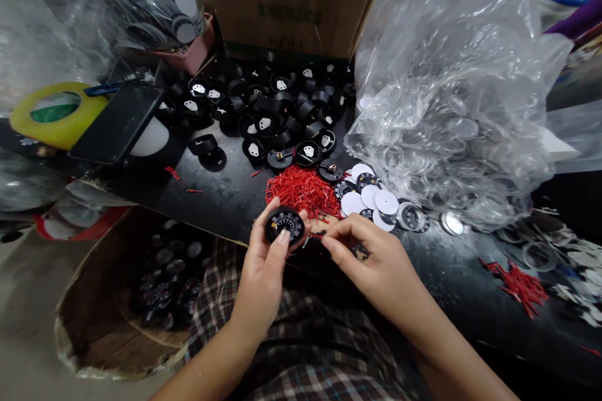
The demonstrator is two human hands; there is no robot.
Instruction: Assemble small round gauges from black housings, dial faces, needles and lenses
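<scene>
My left hand (268, 257) holds a round black dial (285, 225) upright, its numbered face toward me and my thumb on its lower edge. Just to the right, my right hand (367, 250) pinches a small red pointer (316, 236) between thumb and forefinger, a little apart from the dial. Behind the dial lies a heap of red pointers (301, 190). White and black printed discs (369, 196) are spread to the right of that heap. Many black round housings (282, 116), some with white plates inside, crowd the back of the table.
A cardboard box (296, 6) stands behind. Clear plastic bags (451, 75) of rings fill the right. A phone (120, 122) leans by yellow tape (47, 114) at left. Below the black table (226, 200), a container (84, 326) holds finished-looking dials. More red pointers (517, 285) lie right.
</scene>
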